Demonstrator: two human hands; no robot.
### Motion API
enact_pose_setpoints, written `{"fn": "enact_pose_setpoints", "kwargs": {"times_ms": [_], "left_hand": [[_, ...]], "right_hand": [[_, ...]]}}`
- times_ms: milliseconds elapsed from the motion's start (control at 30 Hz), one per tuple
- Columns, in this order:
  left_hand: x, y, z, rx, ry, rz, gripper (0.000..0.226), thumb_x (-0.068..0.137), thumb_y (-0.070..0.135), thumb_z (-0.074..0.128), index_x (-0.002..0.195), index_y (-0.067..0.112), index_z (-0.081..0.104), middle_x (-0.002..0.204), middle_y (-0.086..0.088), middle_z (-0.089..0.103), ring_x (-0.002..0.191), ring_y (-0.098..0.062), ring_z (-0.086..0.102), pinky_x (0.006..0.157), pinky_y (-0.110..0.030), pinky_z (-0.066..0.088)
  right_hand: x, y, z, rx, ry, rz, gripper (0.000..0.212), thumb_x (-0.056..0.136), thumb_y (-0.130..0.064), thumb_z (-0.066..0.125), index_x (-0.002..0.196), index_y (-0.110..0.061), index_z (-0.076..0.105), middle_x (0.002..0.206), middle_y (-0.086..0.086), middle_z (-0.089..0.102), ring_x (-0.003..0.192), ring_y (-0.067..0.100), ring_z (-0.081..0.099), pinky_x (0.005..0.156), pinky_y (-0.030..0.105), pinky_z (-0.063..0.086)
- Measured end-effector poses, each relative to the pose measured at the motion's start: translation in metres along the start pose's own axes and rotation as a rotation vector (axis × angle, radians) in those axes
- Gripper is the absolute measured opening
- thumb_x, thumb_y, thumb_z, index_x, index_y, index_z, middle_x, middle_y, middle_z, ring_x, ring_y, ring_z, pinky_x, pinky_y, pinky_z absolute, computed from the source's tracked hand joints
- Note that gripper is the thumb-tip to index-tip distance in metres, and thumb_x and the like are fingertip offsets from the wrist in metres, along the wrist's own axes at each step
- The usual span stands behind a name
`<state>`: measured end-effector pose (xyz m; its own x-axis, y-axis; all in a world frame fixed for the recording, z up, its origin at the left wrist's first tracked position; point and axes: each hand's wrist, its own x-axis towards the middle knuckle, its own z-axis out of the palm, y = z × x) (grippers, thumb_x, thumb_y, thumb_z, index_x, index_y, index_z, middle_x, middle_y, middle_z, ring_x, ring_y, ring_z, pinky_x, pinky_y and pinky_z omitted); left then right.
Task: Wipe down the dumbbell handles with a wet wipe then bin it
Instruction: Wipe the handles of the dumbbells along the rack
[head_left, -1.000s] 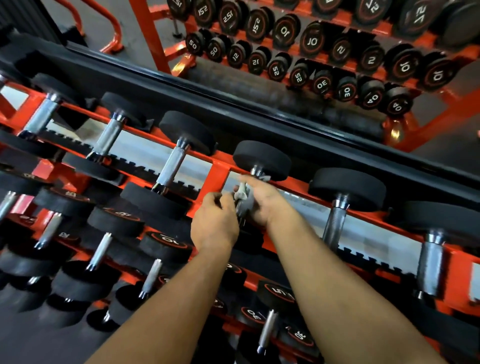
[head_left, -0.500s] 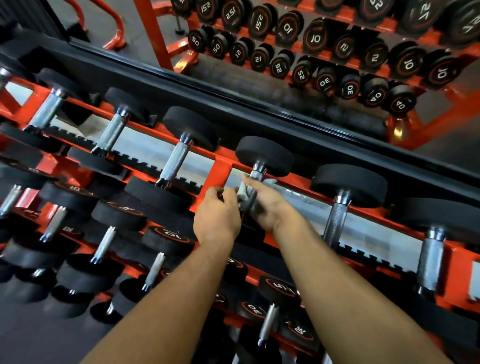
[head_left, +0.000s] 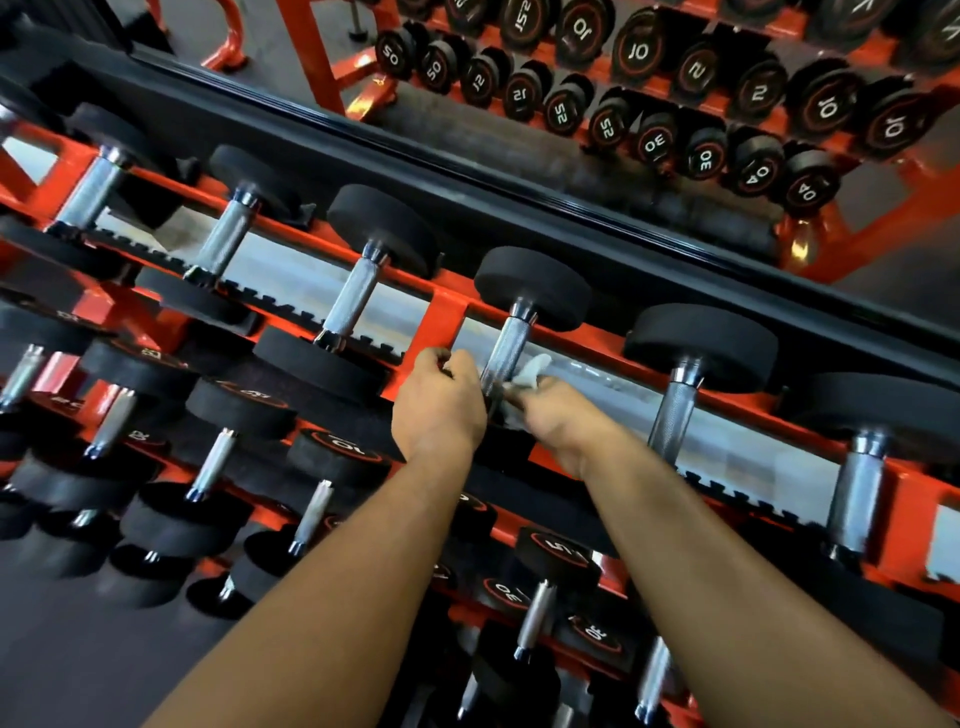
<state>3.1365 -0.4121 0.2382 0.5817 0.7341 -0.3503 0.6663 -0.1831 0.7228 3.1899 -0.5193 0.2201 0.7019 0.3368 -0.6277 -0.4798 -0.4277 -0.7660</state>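
Gym weights area. Tiered orange rack (head_left: 447, 317) loaded with black dumbbells (head_left: 530, 291); mirror (head_left: 675, 78) behind reflecting numbered weight ends; dark floor (head_left: 67, 670).

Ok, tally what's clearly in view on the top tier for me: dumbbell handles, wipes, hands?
dumbbell handles: 6
wet wipe: 1
Hands, left hand and right hand: 2
Total: 9

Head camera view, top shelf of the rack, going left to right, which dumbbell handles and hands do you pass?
Bare handle → bare handle → bare handle → left hand → handle being wiped → right hand holding the wet wipe → bare handle → bare handle.
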Motion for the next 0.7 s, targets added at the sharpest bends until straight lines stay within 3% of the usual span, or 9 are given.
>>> {"fn": "enact_pose_setpoints", "kwargs": {"times_ms": [67, 100, 200, 300, 400, 500, 567, 700], "left_hand": [[0.002, 0.0, 0.0, -0.011, -0.007, -0.002, 0.034, 0.099, 0.039, 0.04, 0.12, 0.023, 0.063, 0.105, -0.011, 0.068, 0.087, -0.027, 0.048, 0.076, -0.036, 0.034], [0.002, 0.001, 0.001, -0.015, -0.013, -0.005, 0.034, 0.099, 0.039, 0.04, 0.119, 0.023, 0.063, 0.108, -0.012, 0.069, 0.088, -0.028, 0.048, 0.076, -0.036, 0.034], [0.002, 0.001, 0.0, -0.021, -0.022, -0.007, 0.035, 0.099, 0.038, 0.04, 0.121, 0.023, 0.064, 0.111, -0.014, 0.069, 0.09, -0.03, 0.049, 0.076, -0.036, 0.033], [0.002, -0.001, 0.0, -0.024, -0.029, 0.003, 0.036, 0.099, 0.036, 0.039, 0.121, 0.022, 0.064, 0.103, -0.012, 0.066, 0.09, -0.03, 0.049, 0.076, -0.035, 0.032], [0.002, -0.002, 0.002, -0.035, -0.015, 0.019, 0.036, 0.1, 0.037, 0.037, 0.118, 0.021, 0.064, 0.103, -0.012, 0.066, 0.092, -0.033, 0.053, 0.075, -0.037, 0.033], [0.004, -0.005, 0.005, -0.031, 0.018, 0.052, 0.039, 0.102, 0.038, 0.035, 0.123, 0.02, 0.062, 0.117, -0.016, 0.068, 0.103, -0.037, 0.057, 0.078, -0.038, 0.034], [0.005, -0.008, 0.006, -0.018, 0.029, 0.061, 0.04, 0.102, 0.038, 0.034, 0.124, 0.018, 0.062, 0.119, -0.016, 0.067, 0.103, -0.036, 0.057, 0.078, -0.037, 0.033], [0.006, -0.01, 0.008, -0.002, 0.03, 0.066, 0.042, 0.102, 0.039, 0.033, 0.122, 0.017, 0.063, 0.119, -0.015, 0.068, 0.107, -0.038, 0.059, 0.08, -0.039, 0.036]], "right_hand": [[-0.013, -0.002, -0.003, -0.258, 0.01, -0.075, 0.02, 0.097, -0.023, 0.056, 0.083, -0.018, 0.069, 0.077, -0.002, 0.071, 0.075, 0.015, 0.062, 0.076, 0.035, 0.054], [-0.022, -0.007, -0.003, -0.4, 0.007, -0.108, 0.023, 0.098, -0.025, 0.055, 0.077, -0.018, 0.065, 0.069, -0.004, 0.065, 0.066, 0.015, 0.057, 0.064, 0.031, 0.048], [-0.031, -0.024, -0.008, -0.661, -0.034, -0.179, 0.03, 0.098, -0.034, 0.055, 0.073, -0.02, 0.06, 0.064, -0.007, 0.058, 0.06, 0.015, 0.051, 0.059, 0.03, 0.041], [-0.032, -0.045, -0.021, -0.66, 0.037, -0.343, 0.026, 0.103, -0.033, 0.051, 0.104, -0.013, 0.068, 0.095, 0.005, 0.07, 0.079, 0.019, 0.062, 0.07, 0.033, 0.048], [-0.022, -0.052, -0.028, -0.912, 0.183, -0.732, 0.033, 0.1, -0.011, 0.049, 0.131, -0.01, 0.059, 0.127, 0.014, 0.064, 0.116, 0.031, 0.059, 0.094, 0.036, 0.042], [-0.006, -0.032, -0.02, -1.45, -0.139, -0.825, 0.058, 0.095, -0.003, 0.047, 0.151, -0.017, 0.04, 0.158, 0.008, 0.036, 0.149, 0.028, 0.028, 0.121, 0.045, 0.015], [0.0, -0.017, -0.024, -1.615, -0.274, -0.812, 0.059, 0.098, -0.008, 0.045, 0.154, -0.025, 0.036, 0.166, -0.005, 0.019, 0.155, 0.02, 0.002, 0.124, 0.053, -0.001], [-0.003, -0.013, -0.055, -1.657, -0.362, -0.957, 0.051, 0.098, -0.007, 0.046, 0.145, -0.028, 0.05, 0.164, -0.013, 0.021, 0.154, 0.013, 0.001, 0.125, 0.051, 0.006]]}}
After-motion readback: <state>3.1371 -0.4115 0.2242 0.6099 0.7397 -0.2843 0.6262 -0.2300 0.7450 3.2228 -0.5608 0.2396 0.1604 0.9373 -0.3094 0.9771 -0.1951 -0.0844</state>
